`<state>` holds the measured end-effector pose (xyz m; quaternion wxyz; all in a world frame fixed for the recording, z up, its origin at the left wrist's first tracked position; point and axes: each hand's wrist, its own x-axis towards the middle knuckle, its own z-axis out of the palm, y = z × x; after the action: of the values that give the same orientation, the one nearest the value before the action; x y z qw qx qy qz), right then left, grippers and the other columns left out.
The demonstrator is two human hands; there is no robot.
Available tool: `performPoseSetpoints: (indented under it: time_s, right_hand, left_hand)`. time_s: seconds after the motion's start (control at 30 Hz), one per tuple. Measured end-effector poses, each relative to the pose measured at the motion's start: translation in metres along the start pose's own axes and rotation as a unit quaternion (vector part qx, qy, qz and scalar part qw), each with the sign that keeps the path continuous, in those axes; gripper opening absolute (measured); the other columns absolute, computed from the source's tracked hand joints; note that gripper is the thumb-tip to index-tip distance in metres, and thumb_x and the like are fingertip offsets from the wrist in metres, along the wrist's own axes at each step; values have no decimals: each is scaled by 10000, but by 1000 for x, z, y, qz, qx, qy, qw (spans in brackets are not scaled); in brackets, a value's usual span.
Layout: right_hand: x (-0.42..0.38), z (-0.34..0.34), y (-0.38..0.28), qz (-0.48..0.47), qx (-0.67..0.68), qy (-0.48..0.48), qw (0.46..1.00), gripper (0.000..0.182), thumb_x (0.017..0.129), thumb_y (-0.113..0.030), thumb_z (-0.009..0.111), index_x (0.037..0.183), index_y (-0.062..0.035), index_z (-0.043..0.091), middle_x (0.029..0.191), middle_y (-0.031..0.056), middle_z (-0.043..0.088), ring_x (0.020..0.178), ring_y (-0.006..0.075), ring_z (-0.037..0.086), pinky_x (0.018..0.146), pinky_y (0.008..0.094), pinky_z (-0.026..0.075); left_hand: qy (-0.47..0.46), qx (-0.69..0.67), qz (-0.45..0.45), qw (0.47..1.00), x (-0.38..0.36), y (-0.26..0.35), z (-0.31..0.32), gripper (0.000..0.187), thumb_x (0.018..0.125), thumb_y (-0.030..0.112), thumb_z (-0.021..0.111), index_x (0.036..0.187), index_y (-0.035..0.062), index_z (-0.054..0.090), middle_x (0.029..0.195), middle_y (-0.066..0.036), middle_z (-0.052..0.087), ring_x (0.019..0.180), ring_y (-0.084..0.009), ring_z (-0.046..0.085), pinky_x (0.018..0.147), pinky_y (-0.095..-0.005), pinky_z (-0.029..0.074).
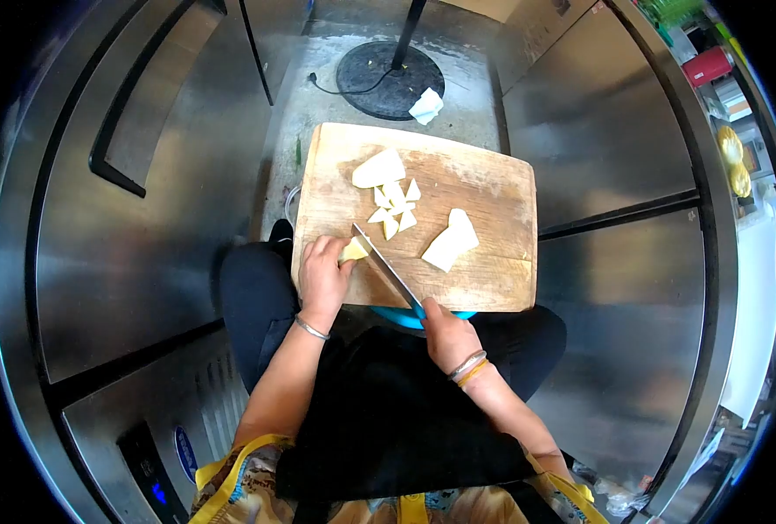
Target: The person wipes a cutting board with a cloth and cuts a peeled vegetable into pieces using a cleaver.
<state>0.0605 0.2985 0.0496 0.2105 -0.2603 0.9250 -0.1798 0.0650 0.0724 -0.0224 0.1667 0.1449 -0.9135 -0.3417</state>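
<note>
My right hand (448, 335) is wrapped round the handle of a knife (388, 269) at the near edge of a wooden cutting board (493, 188). The blade slants up and left across the board, its edge beside a pale yellow chunk (353, 251). That chunk, possibly potato, is gripped by the fingers of my left hand (322, 278) at the board's left side. Beyond the blade lies a loose cluster of small cut pieces (394, 207), with a larger peeled piece (379, 168) behind them. Two more large pale pieces (450, 241) lie together on the right.
Under the board's near edge shows a turquoise rim (414, 318). Steel cabinet doors stand close on the left (178, 227) and right (620, 306). On the floor ahead are a round black stand base (379, 83), a cord and a crumpled white tissue (426, 106).
</note>
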Motion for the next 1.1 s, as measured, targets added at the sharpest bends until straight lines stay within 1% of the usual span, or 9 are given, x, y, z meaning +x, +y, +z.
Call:
performPoseSetpoints:
  time_s: [0.1,0.17,0.3,0.37,0.47,0.7,0.8,0.97,1.1]
  right_hand:
    - [3,3,-1,7,-6,-3,1000,194,829,-12,485,1007,-65,429,900,207,623,777,426,623,639,507,513]
    - [4,0,-5,19,-16,-27,999,203,822,-7,489,1007,-66,428,917,209,622,778,422,629,642,501,519]
    - [4,-1,-12,18,-23,-24,999,212,820,-2,491,1012,-61,422,927,215,621,768,414,638,634,489,529]
    - [3,0,-17,33,-16,-22,999,220,806,14,485,993,-61,397,874,220,608,739,438,613,617,520,503]
    - [3,-2,-24,36,-21,-34,999,232,802,14,493,996,-55,385,876,226,606,737,443,617,615,521,512]
    - [4,-6,-28,49,-24,-56,997,232,801,11,496,993,-51,382,874,231,604,735,444,617,611,517,513]
    - [5,-8,-28,43,-17,-66,997,215,817,-1,495,995,-51,385,869,230,603,733,444,617,612,518,510]
    - [6,-6,-29,55,-21,-59,997,176,851,-25,478,1004,-53,395,880,226,606,726,445,614,609,524,503]
    - [4,-6,-30,45,-16,-43,998,173,853,-21,468,1007,-55,397,880,223,606,721,445,613,605,522,503]
  left_hand:
    - [-4,-4,-11,1000,1,0,1,339,624,13,748,948,49,655,958,-92,602,930,-305,551,825,-382,454]
    - [19,8,8,1000,2,3,-1,352,614,26,765,948,49,657,910,-91,609,857,-287,581,755,-360,472]
    - [11,13,13,1000,3,2,0,334,618,29,762,933,47,654,902,-91,608,835,-284,583,737,-358,476]
    - [11,20,10,1000,4,3,-1,315,620,23,760,914,38,647,893,-92,606,802,-278,587,717,-354,479]
    - [12,23,11,1000,3,4,-1,308,620,21,759,905,32,643,890,-94,605,780,-270,588,699,-349,481]
    - [6,10,7,1000,4,2,0,293,627,32,758,895,27,643,878,-98,604,760,-268,589,684,-348,482]
    - [16,18,16,1000,4,2,-1,291,623,29,759,890,25,642,873,-100,604,752,-270,589,683,-350,481]
    - [18,22,14,1000,4,4,-2,297,615,30,761,886,27,640,864,-99,607,756,-280,589,686,-353,481]
    - [11,25,4,1000,5,5,-2,302,614,33,762,891,27,640,865,-100,609,769,-282,591,693,-352,482]
